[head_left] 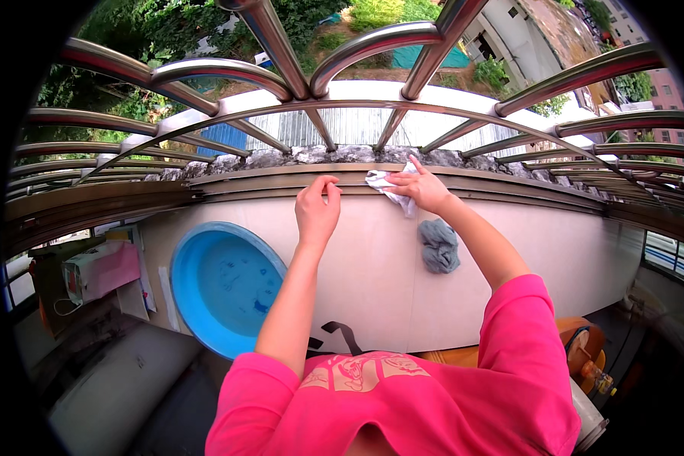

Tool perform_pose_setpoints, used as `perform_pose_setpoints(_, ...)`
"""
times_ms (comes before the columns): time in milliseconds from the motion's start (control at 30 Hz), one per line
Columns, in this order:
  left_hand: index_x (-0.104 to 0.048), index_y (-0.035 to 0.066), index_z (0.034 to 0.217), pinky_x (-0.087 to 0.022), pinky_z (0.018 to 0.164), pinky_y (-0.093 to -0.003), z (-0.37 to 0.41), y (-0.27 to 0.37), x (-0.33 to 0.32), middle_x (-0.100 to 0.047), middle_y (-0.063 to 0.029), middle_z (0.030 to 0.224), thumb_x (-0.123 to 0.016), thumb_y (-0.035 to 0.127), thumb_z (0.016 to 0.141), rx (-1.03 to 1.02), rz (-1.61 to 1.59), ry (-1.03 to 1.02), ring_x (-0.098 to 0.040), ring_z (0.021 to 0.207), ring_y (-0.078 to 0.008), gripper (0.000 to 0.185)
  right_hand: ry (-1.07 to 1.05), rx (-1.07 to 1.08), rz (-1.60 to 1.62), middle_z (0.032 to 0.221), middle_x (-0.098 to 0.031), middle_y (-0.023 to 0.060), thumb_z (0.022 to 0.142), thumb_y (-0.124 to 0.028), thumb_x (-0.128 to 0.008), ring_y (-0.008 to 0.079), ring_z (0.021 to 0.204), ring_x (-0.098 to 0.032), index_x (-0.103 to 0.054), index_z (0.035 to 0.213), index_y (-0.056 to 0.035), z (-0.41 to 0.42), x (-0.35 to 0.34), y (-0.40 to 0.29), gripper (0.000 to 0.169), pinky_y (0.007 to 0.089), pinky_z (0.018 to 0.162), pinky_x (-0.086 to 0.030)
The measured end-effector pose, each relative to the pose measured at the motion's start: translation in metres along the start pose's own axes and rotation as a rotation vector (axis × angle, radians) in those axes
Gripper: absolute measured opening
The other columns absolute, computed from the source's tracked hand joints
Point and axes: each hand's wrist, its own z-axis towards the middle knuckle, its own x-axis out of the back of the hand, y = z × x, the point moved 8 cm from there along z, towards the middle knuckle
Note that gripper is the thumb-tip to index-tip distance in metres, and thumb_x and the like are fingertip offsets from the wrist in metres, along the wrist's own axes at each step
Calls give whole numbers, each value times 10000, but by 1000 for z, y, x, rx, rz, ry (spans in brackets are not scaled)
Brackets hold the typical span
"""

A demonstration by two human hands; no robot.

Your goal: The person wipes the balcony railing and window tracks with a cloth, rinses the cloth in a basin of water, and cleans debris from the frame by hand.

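Observation:
My right hand (419,187) presses a crumpled white cloth (400,204) against the brown metal window track (251,183), its fingers spread over the cloth. To the left of it, my left hand (319,205) is raised near the track with its fingers bent; thumb and forefinger come close together, and nothing shows between them. A bunched grey cloth (439,246) lies on the pale windowsill (365,273), just below the white one. A round blue plastic basin (191,302) holding water stands on the sill to the left of my left forearm.
Stainless steel window bars (342,104) arch beyond the track, above a rough stone ledge (319,154). A pink and white box (105,269) and papers are at the far left. A black strap (345,333) lies on the sill near my shirt. An orange object (581,347) is at the lower right.

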Motion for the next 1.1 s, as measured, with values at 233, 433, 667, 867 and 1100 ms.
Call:
perform_pose_setpoints(233, -596, 47, 858, -463, 590, -252, 0, 5, -15, -640, -65, 679, -486, 108, 824, -32, 67, -42, -632, 657, -153, 130, 40, -31, 63, 1225, -492, -23, 787, -125, -395, 108, 1142, -442, -583, 1090, -230, -22, 7, 15, 371, 469, 1072, -88)
perform_pose_setpoints(433, -596, 48, 857, -465, 597, -257, -3, 11, -27, -640, -67, 677, -485, 109, 822, -30, 45, -76, -635, 664, -158, 131, 13, -84, 27, 1214, -498, -58, 791, -125, -398, 67, 1140, -432, -575, 1086, -264, -50, 7, 34, 371, 440, 1084, -71)
perform_pose_setpoints(667, -585, 59, 776, -451, 623, -325, -4, 20, -40, -627, -60, 656, -503, 95, 779, -77, 38, -76, -602, 636, -221, 90, 48, -151, 43, 1197, -515, -35, 796, -140, -399, 93, 1124, -454, -596, 1060, -246, -83, 5, 55, 346, 445, 1077, -108)
perform_pose_setpoints(867, -590, 52, 793, -454, 617, -329, -4, 22, -51, -624, -73, 658, -501, 104, 781, -59, 33, -105, -603, 642, -232, 104, 8, -245, -20, 1171, -533, -46, 800, -132, -403, 95, 1091, -481, -613, 1027, -247, -108, 1, 70, 330, 436, 1075, -117)
perform_pose_setpoints(1100, -584, 43, 880, -461, 634, -323, -17, 25, -101, -624, -101, 732, -513, 142, 787, -29, 33, -281, -605, 677, -231, 153, 186, -681, 311, 1098, -579, 42, 626, 78, -455, 179, 947, -578, -633, 1016, -174, -160, 46, 95, 497, 374, 1019, -267)
